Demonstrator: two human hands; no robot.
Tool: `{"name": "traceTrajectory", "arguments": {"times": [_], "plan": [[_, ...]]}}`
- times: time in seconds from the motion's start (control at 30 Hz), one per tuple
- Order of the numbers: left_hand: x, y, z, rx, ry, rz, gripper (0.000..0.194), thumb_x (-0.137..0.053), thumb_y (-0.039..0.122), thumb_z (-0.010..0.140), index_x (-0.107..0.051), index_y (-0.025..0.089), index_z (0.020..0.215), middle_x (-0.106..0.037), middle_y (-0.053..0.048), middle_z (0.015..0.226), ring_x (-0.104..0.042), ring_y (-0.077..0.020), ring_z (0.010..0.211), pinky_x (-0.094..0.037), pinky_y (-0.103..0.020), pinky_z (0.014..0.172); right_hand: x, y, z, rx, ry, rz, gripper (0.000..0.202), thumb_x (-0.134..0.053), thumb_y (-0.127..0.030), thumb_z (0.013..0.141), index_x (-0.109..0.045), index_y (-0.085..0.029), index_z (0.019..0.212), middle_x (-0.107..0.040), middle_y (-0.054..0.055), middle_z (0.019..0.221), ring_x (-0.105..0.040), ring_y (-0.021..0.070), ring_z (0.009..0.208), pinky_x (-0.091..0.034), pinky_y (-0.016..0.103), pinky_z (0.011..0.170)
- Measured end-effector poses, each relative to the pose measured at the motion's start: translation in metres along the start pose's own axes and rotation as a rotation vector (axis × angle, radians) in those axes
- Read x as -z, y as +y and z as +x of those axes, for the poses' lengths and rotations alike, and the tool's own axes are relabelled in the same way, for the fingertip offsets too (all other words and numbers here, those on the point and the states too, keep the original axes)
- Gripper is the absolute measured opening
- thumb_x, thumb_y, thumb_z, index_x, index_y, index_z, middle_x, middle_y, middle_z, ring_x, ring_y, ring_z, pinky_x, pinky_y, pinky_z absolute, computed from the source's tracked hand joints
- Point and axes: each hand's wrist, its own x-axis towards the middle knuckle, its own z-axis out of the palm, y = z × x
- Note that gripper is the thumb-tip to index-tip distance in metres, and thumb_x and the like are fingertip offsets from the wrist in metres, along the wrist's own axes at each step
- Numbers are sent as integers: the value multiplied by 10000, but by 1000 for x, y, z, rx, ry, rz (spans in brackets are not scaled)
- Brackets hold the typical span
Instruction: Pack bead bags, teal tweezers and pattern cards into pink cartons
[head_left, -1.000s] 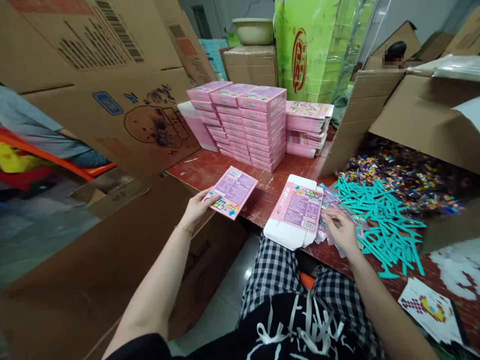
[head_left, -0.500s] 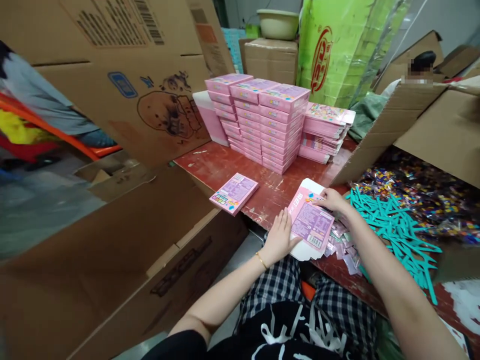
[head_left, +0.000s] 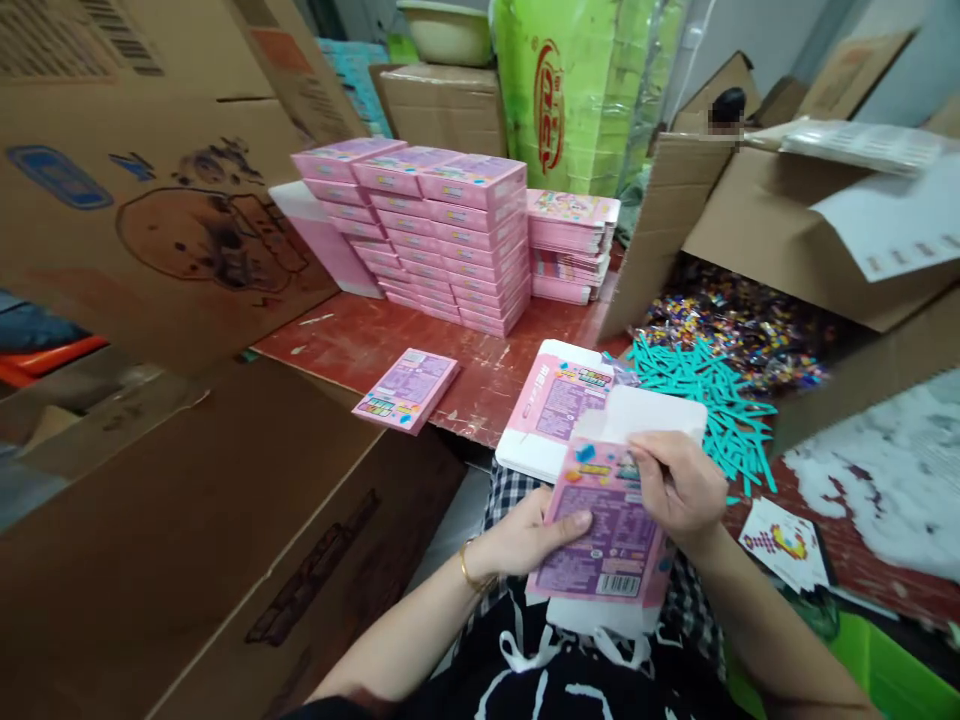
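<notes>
Now that a rectangular pink-and-purple cardboard carton (head_left: 600,525) is lifted off the white-flapped pink pile (head_left: 553,398) beyond, both hands are occupied: it's clasped by the left hand (head_left: 521,543), pinched, apparently flap-side, by the right hand (head_left: 681,490).

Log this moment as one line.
left hand: holding pink carton | right hand: at its upper end | upper white flap: open | red table: flat cartons, stacked pink boxes, teal plastic sticks

The carton (head_left: 592,535) between left hand (head_left: 531,540) and right hand (head_left: 684,490) was pink-and-purple with white flaps (head_left: 654,412). Beyond the right, sticks (head_left: 739,430) were turquoise; beneath both, trousers (head_left: 514,488) were checked black-and-white.
</notes>
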Motion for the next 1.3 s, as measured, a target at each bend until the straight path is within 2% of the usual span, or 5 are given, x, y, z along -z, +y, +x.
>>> {"name": "traceTrajectory", "arguments": {"times": [0.17,0.4,0.57,0.83,1.3], "plan": [[-7,-45,25,-3,30,-13,424,-639,464,850,-639,175,1160,-699,-119,1111,-663,-269,1044,-510,-460,956,2,42,-69,-463,197,-23,489,-654,-392,838,-545,-221,1283,-529,135,1373,-502,324,1272,-444,505,1016],[-23,-67,67,-151,509,343,298,-639,466,835,-594,178,899,-629,-13,819,-615,-178,803,-494,-336,814,-3,61,-120,-623,17,202,407,-567,-437,895,-519,-197,571,-549,16,659,-573,177,671,-489,311,645],[-25,-82,71,-408,625,344,271,-624,370,865,-517,202,1049,-625,-54,995,-615,-204,1006,-447,-371,930,-14,62,-122,-532,291,346,346,-658,-361,859,-543,-231,1158,-654,54,972,-648,211,938,-494,392,885],[-28,-59,79,-215,560,405,159,-605,325,861,-602,183,932,-650,-43,919,-610,-181,866,-458,-312,829,18,63,-87,-706,-155,457,221,-712,-415,801,-756,-217,889,-709,66,903,-646,215,868,-500,365,802],[-41,-92,88,-318,427,394,309,-689,310,824,-564,205,1086,-581,-102,1206,-565,-214,1147,-419,-397,1024,26,106,-121,-900,28,648,216,-760,-419,751,-722,-227,843,-749,44,942,-682,212,915,-522,365,851]]}}
